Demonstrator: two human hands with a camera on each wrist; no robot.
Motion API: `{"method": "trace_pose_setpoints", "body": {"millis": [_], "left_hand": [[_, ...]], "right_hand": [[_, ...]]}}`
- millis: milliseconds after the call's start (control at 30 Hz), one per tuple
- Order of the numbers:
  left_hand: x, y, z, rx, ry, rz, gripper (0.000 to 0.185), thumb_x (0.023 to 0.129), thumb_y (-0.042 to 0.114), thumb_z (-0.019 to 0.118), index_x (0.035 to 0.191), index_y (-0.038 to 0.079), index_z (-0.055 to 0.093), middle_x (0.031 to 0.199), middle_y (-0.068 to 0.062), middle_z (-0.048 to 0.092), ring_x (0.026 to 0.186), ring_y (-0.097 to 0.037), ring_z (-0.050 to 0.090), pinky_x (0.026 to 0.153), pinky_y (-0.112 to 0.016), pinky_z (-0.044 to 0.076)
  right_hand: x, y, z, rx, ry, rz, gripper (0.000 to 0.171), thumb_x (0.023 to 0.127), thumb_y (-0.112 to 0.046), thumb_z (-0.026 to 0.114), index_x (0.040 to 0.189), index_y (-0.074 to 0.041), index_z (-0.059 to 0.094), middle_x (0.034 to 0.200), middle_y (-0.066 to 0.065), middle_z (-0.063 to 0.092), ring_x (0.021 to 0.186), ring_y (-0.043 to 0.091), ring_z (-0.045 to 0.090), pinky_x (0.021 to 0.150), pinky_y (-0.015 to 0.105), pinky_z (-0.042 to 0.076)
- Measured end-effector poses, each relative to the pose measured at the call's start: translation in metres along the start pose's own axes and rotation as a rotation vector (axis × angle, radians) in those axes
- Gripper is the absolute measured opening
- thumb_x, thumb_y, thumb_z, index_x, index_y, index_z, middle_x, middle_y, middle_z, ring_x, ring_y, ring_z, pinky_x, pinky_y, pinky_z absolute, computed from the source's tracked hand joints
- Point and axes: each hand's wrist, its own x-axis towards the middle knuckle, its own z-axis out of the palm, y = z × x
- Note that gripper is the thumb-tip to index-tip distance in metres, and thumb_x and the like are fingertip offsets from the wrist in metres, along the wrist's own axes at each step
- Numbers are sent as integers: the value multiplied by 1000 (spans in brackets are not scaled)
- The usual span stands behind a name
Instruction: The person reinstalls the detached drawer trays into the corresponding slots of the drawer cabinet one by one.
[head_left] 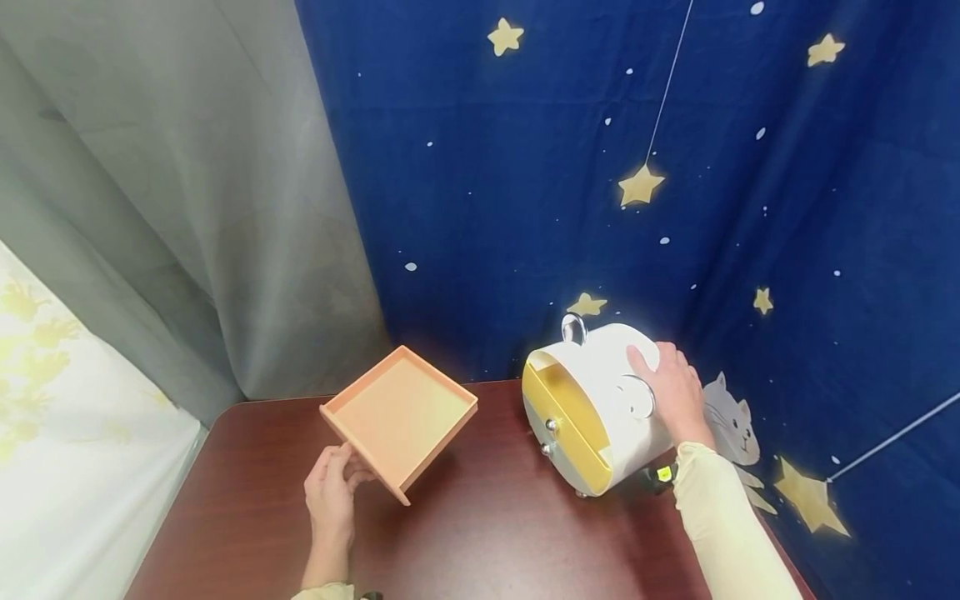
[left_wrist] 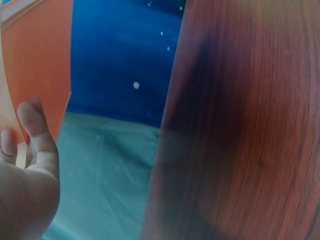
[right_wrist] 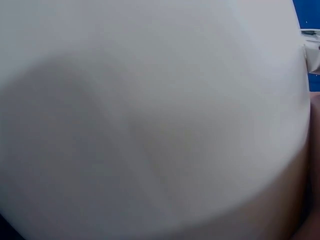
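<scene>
My left hand [head_left: 330, 492] holds a peach-orange drawer [head_left: 405, 400] by its front panel, tilted above the table with its hollow side showing. In the left wrist view the thumb lies against the drawer's orange face [left_wrist: 42, 55]. On the right is a rounded white drawer box [head_left: 600, 367] with silver ring ears, an open top slot, a yellow drawer front [head_left: 562, 408], a grey one below it and small silver knobs. My right hand [head_left: 675, 392] grips its upper rear side, thumb on top. The box's white surface [right_wrist: 165, 100] fills most of the right wrist view.
The dark red-brown wooden table [head_left: 480, 542] lies under both. Behind it hang a grey curtain [head_left: 187, 208] and a blue curtain with stars [head_left: 487, 208]. A white cat figure [head_left: 731, 425] shows beside the right forearm. Pale fabric [head_left: 67, 467] hangs at the left.
</scene>
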Motion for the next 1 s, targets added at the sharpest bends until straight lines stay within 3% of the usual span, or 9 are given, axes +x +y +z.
{"method": "trace_pose_setpoints", "body": {"millis": [400,567,767,1000], "left_hand": [[-10,1,29,53,-135,-70,31,107,14,45,91,-11,55,80,1,71,69,-15,70,63,-31,60],[-14,0,42,95,-196,-84,33,106,17,49,93,-13,54,81,2,73,73,-15,71,64,-32,59],[-20,-1,55,149,-273,-104,33,105,24,54,91,-6,55,85,1,72,76,-16,71,66,-32,59],[-26,-2,68,135,-331,-96,35,104,24,57,91,-8,54,83,0,73,73,-15,71,64,-33,60]], "right_hand": [[0,-1,-1,9,-3,1,95,96,-78,30,154,-3,31,150,28,42,128,48,42,107,70,35],[0,-1,0,10,3,-3,95,96,-78,30,154,-3,32,149,28,43,127,48,43,107,70,35],[0,0,-1,4,7,-8,95,96,-78,29,154,-2,32,149,29,43,127,48,42,107,70,34],[1,-1,0,-3,5,-10,95,96,-78,29,155,-2,31,149,29,43,127,48,42,107,70,35]]}}
